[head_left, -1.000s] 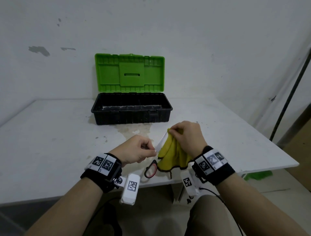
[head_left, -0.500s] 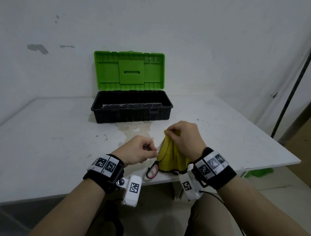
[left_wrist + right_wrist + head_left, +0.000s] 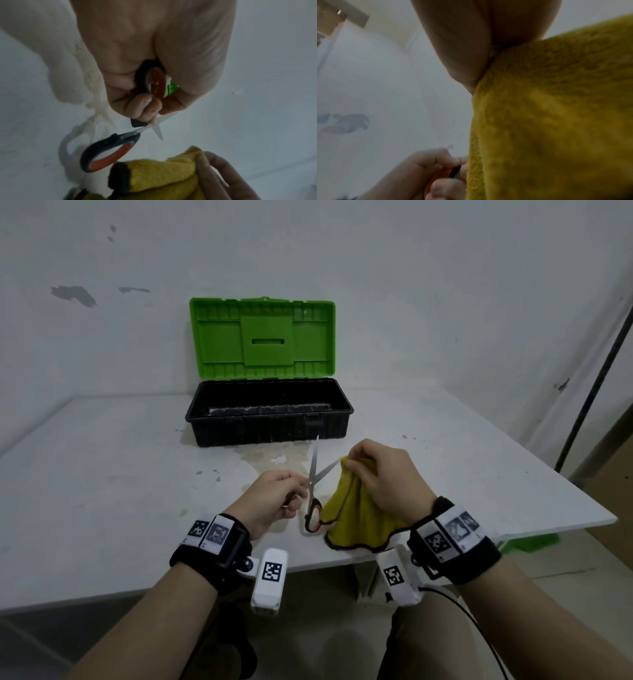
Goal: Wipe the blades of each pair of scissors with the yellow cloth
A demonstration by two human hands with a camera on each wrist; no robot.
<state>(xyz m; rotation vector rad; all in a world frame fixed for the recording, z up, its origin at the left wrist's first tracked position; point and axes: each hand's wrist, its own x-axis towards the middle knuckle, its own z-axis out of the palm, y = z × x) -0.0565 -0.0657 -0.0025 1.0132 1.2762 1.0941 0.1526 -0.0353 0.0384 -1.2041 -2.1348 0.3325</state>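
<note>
The scissors (image 3: pixel 313 491) are held up above the white table (image 3: pixel 102 491), in front of the open green-lidded toolbox (image 3: pixel 267 409) and nearer the person than it. The left hand (image 3: pixel 274 501) curls its fingers around one black-and-orange handle loop, and the other loop hangs free below. The blades are spread in a V: their long axes run away from the person, one tip pointing toward the toolbox's front wall, the other slanting right toward the yellow cloth (image 3: pixel 356 515). The right hand (image 3: pixel 383 474) pinches the bunched cloth at that second blade's tip. By my reading, wiping of this pair is under way. Only one pair is visible, so what remains cannot be told.
</note>
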